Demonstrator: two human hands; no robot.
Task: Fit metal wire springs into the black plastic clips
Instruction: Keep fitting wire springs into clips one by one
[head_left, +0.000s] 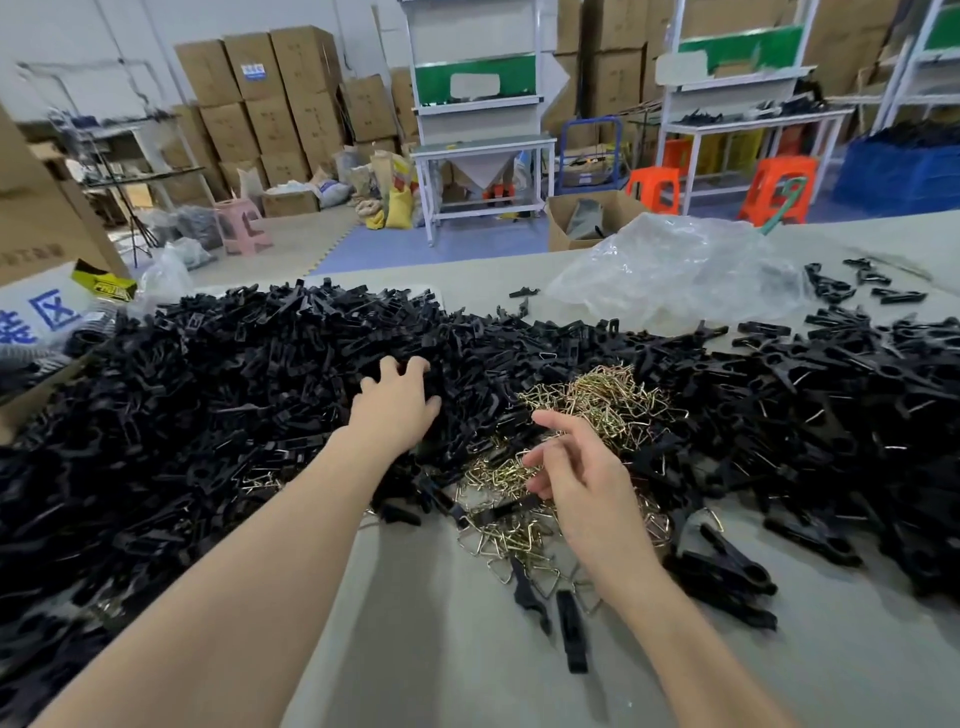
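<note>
Right now I see both bare arms reaching out over the grey table (441, 665). The left hand (400, 402) lies on the big heap of black plastic clips (208, 395) that fills the left and far-middle of the tabletop. Its fingers are spread and bent down into the pieces, tips hidden among them, so I cannot tell whether it has hold of any clip. The right hand (576, 467) hovers just above the pile of brass-coloured wire springs (608, 400), which sits in the middle between the heap and a second spread of clips (883, 395) on the right. Several clips in that spread show bits of wire. The right hand's fingers are loosely bent and apart, thumb clear of the forefinger, and I see nothing pinched between them.

More springs trail toward the near edge under that wrist, mixed with a few loose clip halves (571, 631) lying flat on the table. At the far right of the table rests a crumpled clear plastic bag (675, 270). Beyond the table stand stacked cardboard boxes (270, 104) and orange stools (779, 187).
</note>
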